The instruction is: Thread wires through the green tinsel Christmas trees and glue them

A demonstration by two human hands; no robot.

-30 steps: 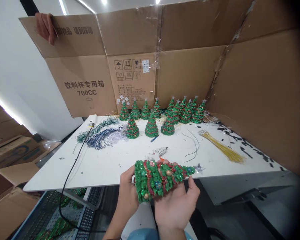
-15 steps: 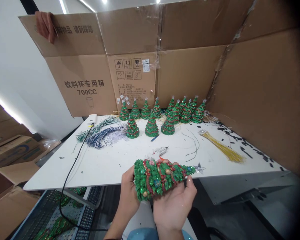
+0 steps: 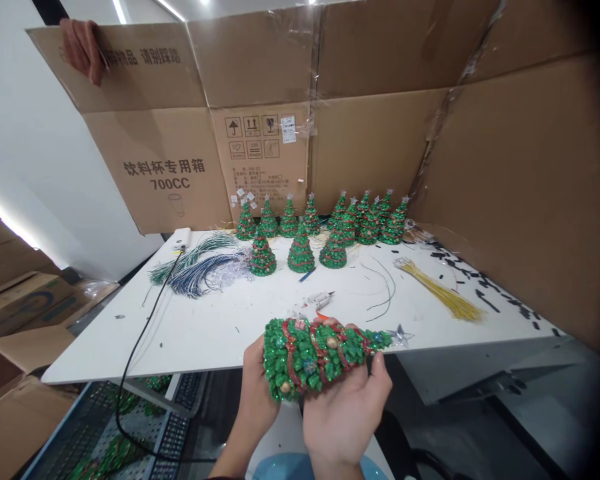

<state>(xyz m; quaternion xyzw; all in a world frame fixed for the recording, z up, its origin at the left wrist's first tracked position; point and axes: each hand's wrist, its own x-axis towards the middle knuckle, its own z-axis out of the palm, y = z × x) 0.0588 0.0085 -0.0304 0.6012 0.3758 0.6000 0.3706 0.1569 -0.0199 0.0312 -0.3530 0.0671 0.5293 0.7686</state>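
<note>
A small green Christmas tree figurine lies on its side in my hands, just past the table's near edge. Red garlands, gold balls and tiny gifts decorate it, and its clear star points right. My left hand is closed around the base end, with most of its fingers hidden behind. Under the middle and tip, my right hand supports it palm up, thumb near the tip. Beyond the tree lies a small white tool with a dark pointed tip. Several similar trees stand upright farther back.
On the white table lie green wires, dark blue wires and a yellow wire bundle. Black scraps litter the right side. Cardboard walls enclose the back and right. A black cable hangs over the left edge above a crate.
The tree has turned slightly about its length in my hands, showing a bit more of its upper decorations. The whole view has shifted a little. Both hands keep their hold.
</note>
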